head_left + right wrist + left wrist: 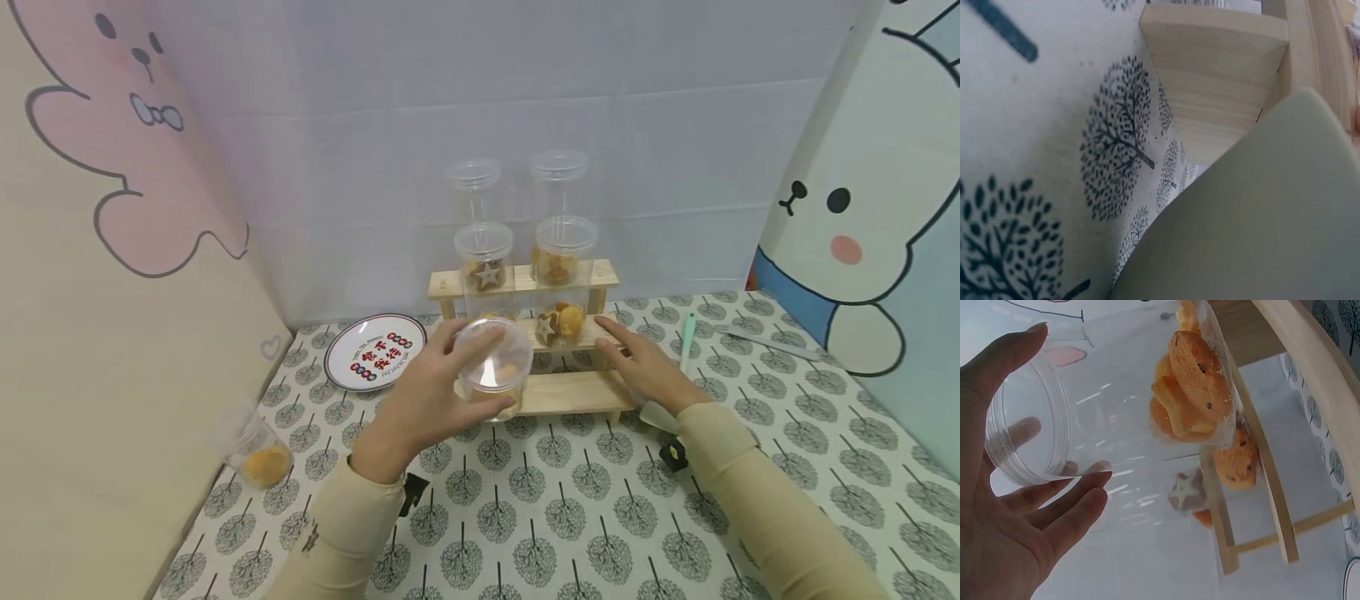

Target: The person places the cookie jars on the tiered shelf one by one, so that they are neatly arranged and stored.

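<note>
My left hand [427,392] grips a clear plastic jar [495,367] near its lid, in front of the wooden rack's lowest shelf. In the left wrist view, cookies [1200,381] lie in the bottom of this jar [1116,387], with the thumb and fingers of the left hand [1029,506] around its lid end. My right hand [648,367] reaches to the right end of the middle shelf of the rack [573,392], its fingers extended by the wood and holding nothing. The right wrist view does not show that hand.
More cookie jars [564,283] stand on the upper shelves. A plate [375,354] lies left of the rack, and another jar [258,450] leans farther left. A spatula [687,337] lies beneath the right arm, with a fork [765,340] beyond.
</note>
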`<state>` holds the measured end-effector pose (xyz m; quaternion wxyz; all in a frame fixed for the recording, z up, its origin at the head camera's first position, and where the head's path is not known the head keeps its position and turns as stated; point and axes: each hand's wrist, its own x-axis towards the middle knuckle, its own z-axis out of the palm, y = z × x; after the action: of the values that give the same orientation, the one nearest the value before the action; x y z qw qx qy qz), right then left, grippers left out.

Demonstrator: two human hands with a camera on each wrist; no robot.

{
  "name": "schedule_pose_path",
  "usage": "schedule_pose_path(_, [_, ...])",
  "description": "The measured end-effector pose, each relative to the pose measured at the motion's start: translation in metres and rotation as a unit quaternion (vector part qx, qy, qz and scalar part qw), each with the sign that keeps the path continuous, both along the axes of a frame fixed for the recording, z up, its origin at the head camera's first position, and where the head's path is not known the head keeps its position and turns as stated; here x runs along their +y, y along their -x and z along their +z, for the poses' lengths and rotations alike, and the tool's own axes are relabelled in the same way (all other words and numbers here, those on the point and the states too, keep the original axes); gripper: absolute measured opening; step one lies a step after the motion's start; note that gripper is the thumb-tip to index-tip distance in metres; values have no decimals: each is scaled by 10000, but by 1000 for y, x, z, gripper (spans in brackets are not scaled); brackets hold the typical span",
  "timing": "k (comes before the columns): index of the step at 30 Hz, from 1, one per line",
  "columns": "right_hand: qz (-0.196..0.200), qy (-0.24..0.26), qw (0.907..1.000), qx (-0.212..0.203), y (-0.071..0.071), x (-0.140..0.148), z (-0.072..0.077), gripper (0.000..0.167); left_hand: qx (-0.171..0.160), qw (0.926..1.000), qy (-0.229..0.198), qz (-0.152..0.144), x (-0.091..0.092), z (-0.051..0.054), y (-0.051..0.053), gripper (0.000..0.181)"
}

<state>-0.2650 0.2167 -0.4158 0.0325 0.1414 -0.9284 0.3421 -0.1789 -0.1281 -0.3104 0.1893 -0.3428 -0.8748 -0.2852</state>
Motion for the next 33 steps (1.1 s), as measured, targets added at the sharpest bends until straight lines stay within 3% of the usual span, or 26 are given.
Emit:
schedule_pose_path(8, [56,83,9999,43,-1,-1,0,63,-191,9996,186,-78,46,-7,18,81])
schedule_pose_path(16, [47,82,9999,63,-2,-1,0,61,-485,9981,340,-188,76,-16,28,77])
schedule_pose_path(22, [18,50,9999,114,-1,-1,0,59,-985,9938,520,-17,89,-24,34,82])
schedule_pose_path(33, [-27,-11,9999,122,0,-1,-1,60,-963,9932,639,155,98,-42,43,84])
